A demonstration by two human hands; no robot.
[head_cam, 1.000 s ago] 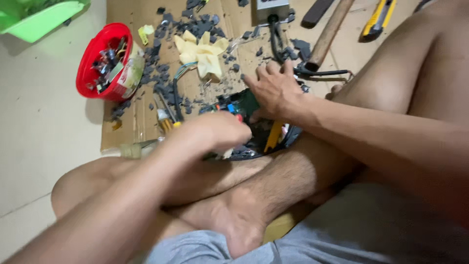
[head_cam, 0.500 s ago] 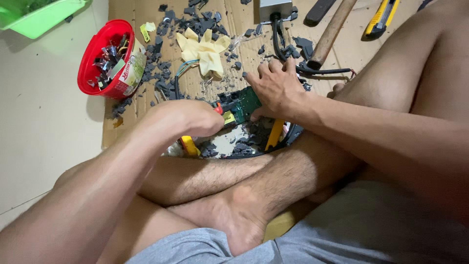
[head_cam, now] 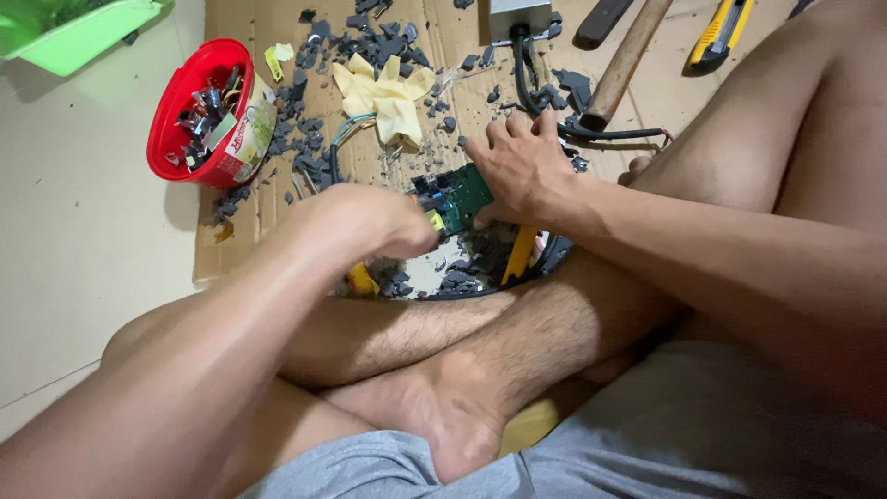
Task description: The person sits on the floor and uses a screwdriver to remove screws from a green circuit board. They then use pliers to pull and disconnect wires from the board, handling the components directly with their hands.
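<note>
A green circuit board (head_cam: 459, 196) lies on the cardboard sheet (head_cam: 242, 242) in front of my crossed legs. My right hand (head_cam: 522, 166) rests on the board's right end, fingers spread and thumb at its edge, holding it down. My left hand (head_cam: 374, 222) is clenched in a fist at the board's left end. A small yellow-tipped tool (head_cam: 434, 220) pokes out of the fist against the board, and most of it is hidden. Grey broken bits lie around and under the board.
A red bowl (head_cam: 176, 102) of small parts sits at the cardboard's left edge, with a green tray (head_cam: 78, 37) beyond it. Yellow gloves (head_cam: 388, 92), a wooden-handled hammer (head_cam: 624, 60), a yellow utility knife (head_cam: 719, 32) and black cable (head_cam: 527, 79) lie behind the board. A yellow-handled tool (head_cam: 520, 256) lies by my shin.
My left hand has moved right, from in front of the cardboard's near edge up to the board's left end. My right hand has stayed on the board.
</note>
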